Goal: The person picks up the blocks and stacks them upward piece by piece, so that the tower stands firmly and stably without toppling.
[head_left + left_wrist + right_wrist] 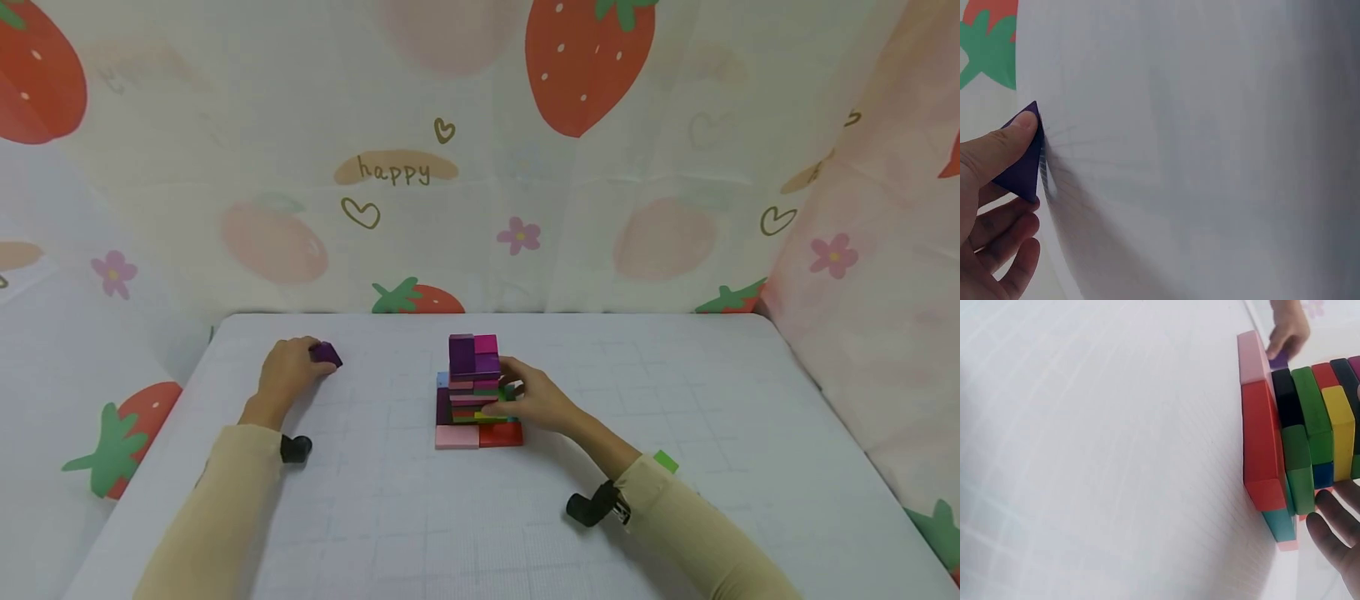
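Observation:
At the left of the table, my left hand [288, 375] pinches a dark purple triangular block [325, 354] between thumb and fingers. In the left wrist view the thumb lies on the face of this block [1022, 165], close over the white surface. A layered stack of coloured blocks [463, 400] stands mid-table, with purple and magenta blocks on top and pink and red ones at its base. My right hand [543, 400] is at the stack's right side, thumb in front and fingers loosely bent. The right wrist view shows fingertips [1325, 506] right beside the green and blue blocks.
A bright green block [664, 461] lies on the table by the right sleeve, which partly hides it. The white table [375, 517] runs back to a hanging cloth printed with strawberries [570, 208]. More cloth hangs along both sides.

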Available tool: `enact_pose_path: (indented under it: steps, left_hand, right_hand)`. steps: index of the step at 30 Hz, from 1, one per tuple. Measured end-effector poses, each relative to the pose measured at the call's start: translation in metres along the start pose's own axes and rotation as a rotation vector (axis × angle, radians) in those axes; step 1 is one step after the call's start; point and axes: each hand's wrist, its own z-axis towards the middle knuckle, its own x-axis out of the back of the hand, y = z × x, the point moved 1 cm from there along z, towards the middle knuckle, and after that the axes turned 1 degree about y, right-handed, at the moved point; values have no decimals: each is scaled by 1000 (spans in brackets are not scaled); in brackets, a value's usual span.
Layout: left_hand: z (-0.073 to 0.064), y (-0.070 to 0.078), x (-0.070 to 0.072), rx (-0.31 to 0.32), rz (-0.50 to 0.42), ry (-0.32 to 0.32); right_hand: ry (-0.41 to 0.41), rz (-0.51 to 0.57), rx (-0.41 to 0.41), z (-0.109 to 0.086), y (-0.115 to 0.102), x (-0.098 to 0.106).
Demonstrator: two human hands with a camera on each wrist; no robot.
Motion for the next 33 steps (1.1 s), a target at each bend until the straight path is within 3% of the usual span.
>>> enact_pose_path:
  steps: [6, 9, 13, 16, 19, 22, 25, 29, 33]
  left_hand:
    - [0, 5, -1, 28, -85, 10]
    - [1, 20, 8, 22, -163, 7]
    - [-3, 68, 37, -41, -351, 19]
    - [-15, 116, 61, -147, -480, 11]
    - [-29, 160, 78, -268, -540, -32]
    - [-37, 195, 86, -376, -512, -82]
    - [-41, 218, 84, -453, -434, -128]
    - [-41, 232, 72, -508, -302, -187]
    - [-41, 236, 61, -519, -225, -236]
  right_hand:
    - [0, 2, -1, 0, 0, 0]
    - [-1, 2, 0, -1, 1, 0]
    - [0, 2, 5, -2, 2, 1]
    - [3, 4, 6, -2, 2, 1]
    - [4, 6, 10, -1, 2, 2]
    - [5, 11, 13, 0, 2, 2]
    - [6, 17, 18, 0, 2, 2]
    - [1, 23, 26, -1, 2, 2]
    - [-3, 14, 42, -1, 2, 1]
